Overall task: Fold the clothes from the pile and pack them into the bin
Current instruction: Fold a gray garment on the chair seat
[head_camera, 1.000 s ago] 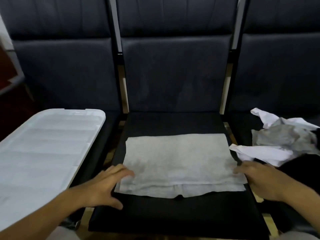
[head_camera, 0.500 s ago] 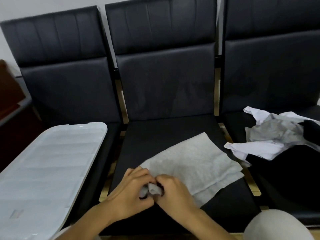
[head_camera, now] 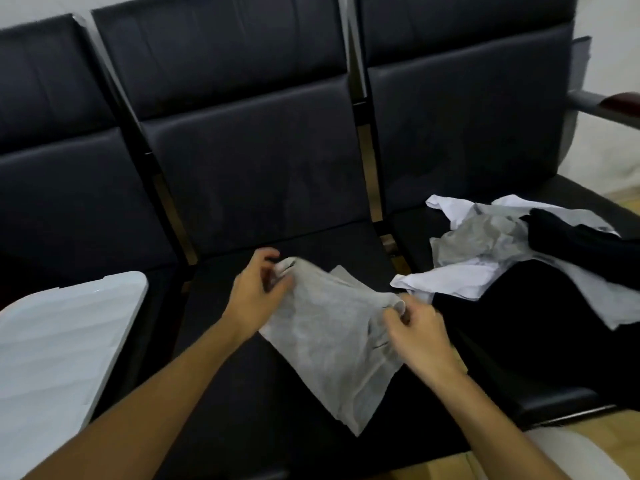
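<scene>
Three dark chair seats (head_camera: 304, 393) side by side, serving as the worktop. Beyond the left hand, on the left seat, a white lid (head_camera: 65, 344) covering what is probably the bin. Past the right hand, on the right seat, the pile (head_camera: 512, 258) of white, grey and black clothes, not yet folded. Between both hands, over the middle seat, a grey cloth (head_camera: 332, 337), partly folded, upper edge lifted, lower corner hanging toward the seat front.

Left hand (head_camera: 258, 292) pinching the cloth's upper corner, fingers curled round it. Right hand (head_camera: 420, 336) gripping the opposite corner, just beside a white garment of the pile.

Risks, as a judgement: thin limp fabric, so layers could slide apart and spoil the fold if one pinch slackens; right hand close enough to the pile to snag the white garment; lid seemingly on, so no packing until lifted.

Against half a second ago: hands then together at one corner with the cloth lying flat, now spread apart with the cloth raised between them.
</scene>
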### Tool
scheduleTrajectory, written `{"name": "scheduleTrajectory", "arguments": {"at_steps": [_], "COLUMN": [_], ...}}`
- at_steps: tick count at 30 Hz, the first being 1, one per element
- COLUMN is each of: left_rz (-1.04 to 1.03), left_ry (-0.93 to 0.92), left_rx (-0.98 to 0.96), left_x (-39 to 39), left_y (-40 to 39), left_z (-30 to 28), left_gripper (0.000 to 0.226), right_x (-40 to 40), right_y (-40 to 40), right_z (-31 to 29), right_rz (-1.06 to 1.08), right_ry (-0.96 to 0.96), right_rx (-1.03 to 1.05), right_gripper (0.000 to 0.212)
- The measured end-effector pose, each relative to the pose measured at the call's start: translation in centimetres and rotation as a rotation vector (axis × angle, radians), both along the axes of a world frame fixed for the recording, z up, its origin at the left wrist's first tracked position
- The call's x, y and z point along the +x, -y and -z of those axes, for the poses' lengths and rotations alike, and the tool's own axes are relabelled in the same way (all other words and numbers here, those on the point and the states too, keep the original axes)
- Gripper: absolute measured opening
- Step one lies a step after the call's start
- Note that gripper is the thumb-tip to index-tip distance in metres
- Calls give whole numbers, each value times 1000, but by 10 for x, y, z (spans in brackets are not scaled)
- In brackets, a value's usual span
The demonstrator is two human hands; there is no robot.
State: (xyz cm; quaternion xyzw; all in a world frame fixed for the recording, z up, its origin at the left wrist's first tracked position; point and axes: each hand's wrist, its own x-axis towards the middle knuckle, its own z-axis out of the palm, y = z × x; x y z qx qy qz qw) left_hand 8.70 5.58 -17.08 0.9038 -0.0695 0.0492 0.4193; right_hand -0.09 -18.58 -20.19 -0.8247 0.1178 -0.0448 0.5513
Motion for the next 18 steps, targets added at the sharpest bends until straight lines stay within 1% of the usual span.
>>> {"name": "scheduleTrajectory", "arguments": {"at_steps": [1,2,3,4,5,6,8,9,10,11,13,14,16,17,18], "left_rz": [10,19,27,27,29,37,53,51,45,41,71,96,188,236,274], "left_ry": [-78,-173,-263,-342,-409,-460,-492,-496,-522,-560,-623,-641,-660,-649,-612], "left_rx": [-7,12,51,108,179,252,355,357,334,306,226,151,3,-27,-4], "left_x": [16,29,41,51,59,64,71,74,75,76,73,70,52,39,29], "left_y": [16,30,40,50,57,64,78,82,84,81,66,55,30,13,1], "left_z": [5,12,23,34,46,56,70,75,75,74,64,55,29,13,2], "left_gripper": [55,68,75,79,82,84,85,81,75,70,65,61,48,41,35], "right_x": [5,9,13,16,19,20,27,31,35,39,39,41,40,38,36], "right_y": [13,25,36,45,49,50,44,39,32,24,7,1,-7,-11,-9], "right_z": [3,11,18,25,31,35,45,50,52,53,49,47,39,32,26], "right_rz": [24,57,77,87,72,27,-67,-80,-72,-67,-60,-97,-171,-204,-220], "right_ry": [-43,-92,-125,-159,-194,-271,-402,-444,-459,-426,-354,-347,-331,-315,-275], "right_rx": [-91,-171,-223,-268,-310,-333,-259,-245,-292,-398,-587,-617,-569,-520,-465], "right_gripper": [9,23,36,39,40,45,73,85,89,84,59,46,24,11,13]}}
